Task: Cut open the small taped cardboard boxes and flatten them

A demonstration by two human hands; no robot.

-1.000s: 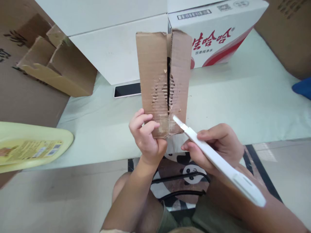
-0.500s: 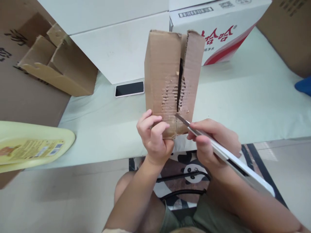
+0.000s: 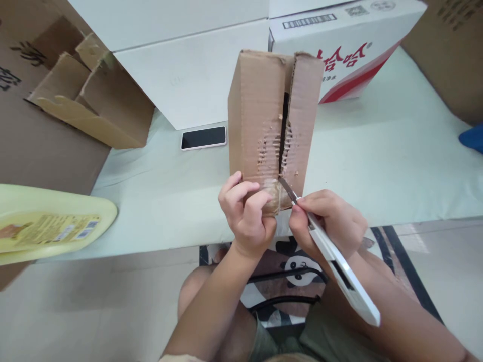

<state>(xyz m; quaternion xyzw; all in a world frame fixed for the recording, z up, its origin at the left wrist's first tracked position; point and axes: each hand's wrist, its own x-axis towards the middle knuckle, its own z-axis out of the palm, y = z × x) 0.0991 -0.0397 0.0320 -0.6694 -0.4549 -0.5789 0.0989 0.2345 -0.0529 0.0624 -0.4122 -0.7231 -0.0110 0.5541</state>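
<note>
A brown cardboard box (image 3: pixel 260 100) is tilted up at the table's near edge, its seamed face toward me. The seam gapes in the upper part, with torn, ragged cardboard along the gap and tape over the lower end. My left hand (image 3: pixel 247 216) grips the box's lower left corner, fingers across the face and thumb below. In my right hand (image 3: pixel 328 221) is a white-handled utility knife (image 3: pixel 339 266), held between thumb and fingers. Its blade tip touches the seam at the bottom of the gap, just above the tape.
A phone (image 3: pixel 204 138) lies left of the box on the pale green tablecloth (image 3: pixel 377 166). Behind stand white cartons (image 3: pixel 196 75), one with red lettering (image 3: pixel 345 60). An opened cardboard box (image 3: pixel 113 105) and a yellow bottle (image 3: pixel 56 221) are at left, a blue object (image 3: pixel 471 137) at right.
The knife handle has swung downward and left, so the knife stands steeper. Its tip stays at the seam. The box and left hand sit slightly farther right in view.
</note>
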